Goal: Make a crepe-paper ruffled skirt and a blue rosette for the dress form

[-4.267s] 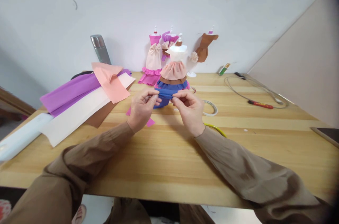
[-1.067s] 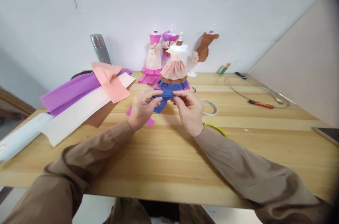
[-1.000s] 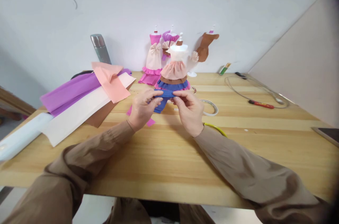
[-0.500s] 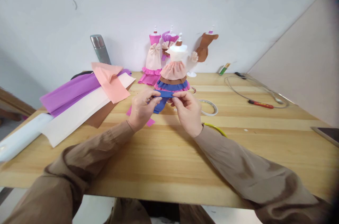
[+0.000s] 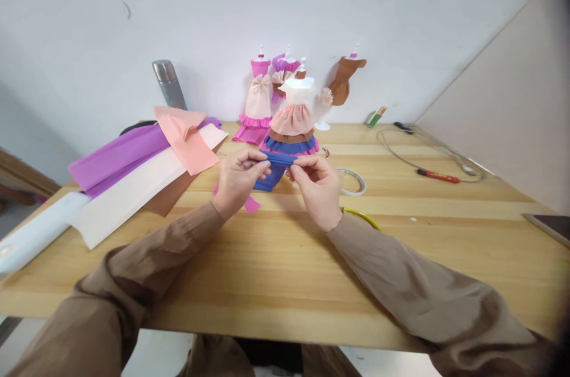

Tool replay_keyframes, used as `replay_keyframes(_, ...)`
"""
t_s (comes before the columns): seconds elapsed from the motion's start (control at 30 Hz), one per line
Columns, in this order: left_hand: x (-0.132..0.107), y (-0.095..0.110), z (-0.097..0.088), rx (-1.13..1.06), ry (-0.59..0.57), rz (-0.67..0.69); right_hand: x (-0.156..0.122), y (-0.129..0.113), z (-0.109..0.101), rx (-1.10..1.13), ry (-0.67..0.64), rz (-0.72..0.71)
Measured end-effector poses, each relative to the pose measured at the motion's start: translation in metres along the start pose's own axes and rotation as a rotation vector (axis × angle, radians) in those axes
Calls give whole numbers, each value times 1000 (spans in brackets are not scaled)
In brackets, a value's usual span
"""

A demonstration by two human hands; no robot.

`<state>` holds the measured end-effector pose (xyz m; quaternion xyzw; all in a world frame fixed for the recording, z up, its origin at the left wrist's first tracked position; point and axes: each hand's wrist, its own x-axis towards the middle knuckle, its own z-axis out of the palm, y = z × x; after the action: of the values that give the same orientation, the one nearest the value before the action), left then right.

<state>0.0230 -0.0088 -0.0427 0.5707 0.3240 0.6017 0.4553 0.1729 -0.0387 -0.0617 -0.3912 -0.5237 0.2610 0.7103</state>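
Observation:
Between my two hands a strip of blue crepe paper [image 5: 279, 158] is pinched at both ends, with a fold along its upper edge. My left hand [image 5: 238, 182] grips its left end between thumb and fingers. At the other end my right hand [image 5: 317, 190] pinches it the same way. Just behind stands a small dress form [image 5: 299, 92] in a white top and a layered skirt of peach, brown, blue and pink. Another piece of blue paper [image 5: 267, 181] shows below the strip, partly hidden by my left hand. A pink scrap [image 5: 252, 205] lies beside that hand.
Purple paper [image 5: 116, 157], cream, peach and brown sheets lie at left near a flask [image 5: 169, 85]. Other dressed forms, one in pink [image 5: 259, 92] and one in brown [image 5: 342, 83], line the wall. A tape roll [image 5: 363, 187], yellow-handled tool [image 5: 363, 216] and red-handled tool [image 5: 439, 176] lie right.
My hands have drawn slightly apart, and the blue strip between them is stretched wider, showing a fold line. The dress forms and papers have stayed in place.

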Motion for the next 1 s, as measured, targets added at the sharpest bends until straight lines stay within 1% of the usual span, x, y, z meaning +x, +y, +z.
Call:
replay_keyframes(0.5,-1,1,0,-1,1,-2,1,0,-2,-32,-5,-13)
replay_keyframes(0.67,-1,1,-1,-4,-7,12,2,1,-4,-73,2,-25)
replay_keyframes(1.0,-2,0,-1,-13,-30,23,1,1,-3,-83,2,-28)
